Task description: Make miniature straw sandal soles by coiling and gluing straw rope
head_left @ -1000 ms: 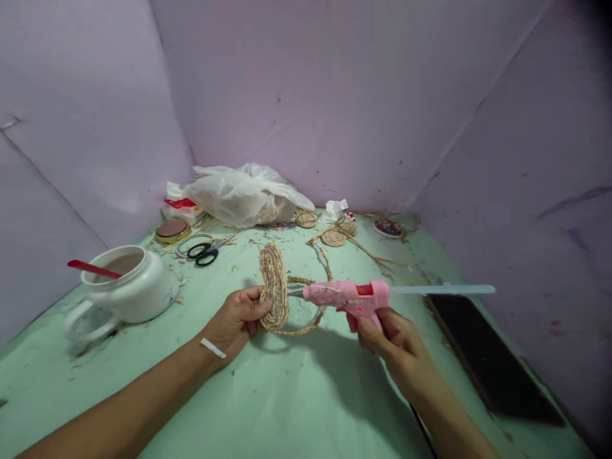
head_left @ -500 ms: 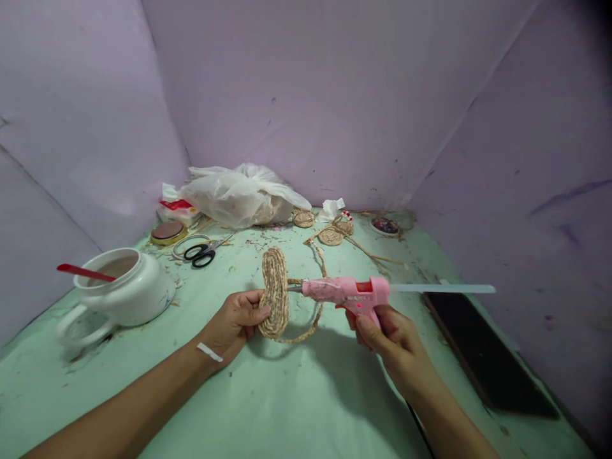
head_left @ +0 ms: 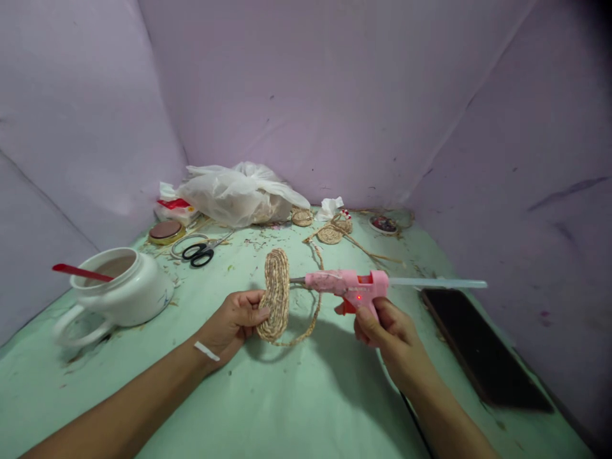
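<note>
My left hand (head_left: 241, 319) is closed on the lower left side of an oval coil of braided straw cord (head_left: 276, 296), held upright above the table. The cord's loose tail (head_left: 313, 322) loops out from the coil's bottom and runs up behind the glue gun. My right hand (head_left: 389, 335) grips a pink hot glue gun (head_left: 347, 287) by its handle, with a red light glowing on its side. Its metal nozzle (head_left: 298, 280) points left at the coil's right edge; whether it touches is hard to tell. A long translucent glue stick (head_left: 437, 282) sticks out of the back.
A white pot (head_left: 124, 296) with a red-handled tool stands left, near black-handled scissors (head_left: 198, 252) and a round tin (head_left: 166, 233). A plastic bag (head_left: 239, 194) and small straw coils (head_left: 329, 234) lie at the back. A phone (head_left: 482, 350) lies right.
The glue gun's nozzle has risen slightly along the coil's right edge, and the gun is more level. The coil is turned a little. My right index finger has shifted, showing the red trigger.
</note>
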Demonstrator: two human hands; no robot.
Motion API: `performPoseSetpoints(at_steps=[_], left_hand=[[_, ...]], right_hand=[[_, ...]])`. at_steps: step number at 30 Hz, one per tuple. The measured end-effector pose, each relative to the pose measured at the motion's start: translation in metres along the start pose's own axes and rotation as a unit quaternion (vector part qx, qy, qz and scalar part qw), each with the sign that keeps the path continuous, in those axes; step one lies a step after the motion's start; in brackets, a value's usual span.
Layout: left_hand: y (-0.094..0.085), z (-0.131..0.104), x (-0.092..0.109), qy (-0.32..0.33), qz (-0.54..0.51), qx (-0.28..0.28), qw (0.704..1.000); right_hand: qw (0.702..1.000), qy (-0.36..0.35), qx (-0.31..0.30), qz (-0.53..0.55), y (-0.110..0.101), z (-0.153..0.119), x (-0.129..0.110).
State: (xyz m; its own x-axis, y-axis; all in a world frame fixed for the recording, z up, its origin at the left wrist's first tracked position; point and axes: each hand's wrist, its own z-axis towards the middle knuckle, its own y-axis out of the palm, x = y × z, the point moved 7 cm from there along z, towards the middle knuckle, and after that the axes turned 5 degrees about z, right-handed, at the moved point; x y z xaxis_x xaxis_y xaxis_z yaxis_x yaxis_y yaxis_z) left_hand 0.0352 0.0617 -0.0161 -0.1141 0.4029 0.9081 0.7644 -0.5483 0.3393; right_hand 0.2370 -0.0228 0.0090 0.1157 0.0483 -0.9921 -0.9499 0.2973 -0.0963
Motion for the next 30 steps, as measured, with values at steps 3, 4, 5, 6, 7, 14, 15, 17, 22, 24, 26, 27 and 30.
performPoseSetpoints(at_steps=[3, 4, 5, 6, 7, 14, 15, 17, 22, 24, 26, 27, 30], left_hand=[[-0.005, -0.002, -0.003, -0.040, -0.002, 0.014, 0.999], [-0.008, -0.003, -0.003, -0.049, 0.004, 0.020, 0.999], [-0.011, -0.004, -0.002, -0.056, 0.013, 0.028, 0.998], [-0.014, -0.005, -0.001, -0.060, 0.024, 0.037, 0.997], [-0.017, -0.007, 0.001, -0.062, 0.033, 0.046, 0.996], [-0.035, -0.019, -0.003, -0.084, 0.069, 0.092, 0.990], [-0.036, -0.020, -0.004, -0.083, 0.068, 0.091, 0.990], [-0.038, -0.020, -0.008, -0.081, 0.064, 0.090, 0.991], [-0.039, -0.021, -0.009, -0.093, 0.064, 0.090, 0.989], [-0.037, -0.022, -0.006, -0.096, 0.068, 0.096, 0.988], [-0.037, -0.023, -0.004, -0.101, 0.069, 0.106, 0.987], [-0.037, -0.023, -0.003, -0.103, 0.067, 0.110, 0.986], [-0.037, -0.023, -0.002, -0.100, 0.068, 0.118, 0.986]], right_hand=[[0.998, 0.039, 0.035, 0.029, -0.003, 0.009, 0.002], [0.996, 0.057, 0.056, 0.036, -0.006, 0.013, 0.003], [0.993, 0.072, 0.080, 0.038, -0.009, 0.019, 0.005], [0.990, 0.084, 0.104, 0.036, -0.013, 0.026, 0.007], [0.988, 0.091, 0.124, 0.029, -0.018, 0.034, 0.009], [0.954, 0.106, 0.248, -0.132, -0.066, 0.085, 0.020], [0.944, 0.113, 0.257, -0.172, -0.072, 0.089, 0.022], [0.923, 0.123, 0.262, -0.252, -0.080, 0.092, 0.022], [0.881, 0.060, 0.262, -0.389, -0.061, 0.073, -0.005], [0.907, -0.071, 0.172, -0.379, -0.023, 0.059, -0.027], [0.937, -0.169, -0.078, -0.295, 0.036, 0.037, -0.037], [0.927, -0.193, -0.172, -0.273, 0.060, 0.022, -0.039], [0.873, -0.251, -0.268, -0.320, 0.100, -0.007, -0.036]])
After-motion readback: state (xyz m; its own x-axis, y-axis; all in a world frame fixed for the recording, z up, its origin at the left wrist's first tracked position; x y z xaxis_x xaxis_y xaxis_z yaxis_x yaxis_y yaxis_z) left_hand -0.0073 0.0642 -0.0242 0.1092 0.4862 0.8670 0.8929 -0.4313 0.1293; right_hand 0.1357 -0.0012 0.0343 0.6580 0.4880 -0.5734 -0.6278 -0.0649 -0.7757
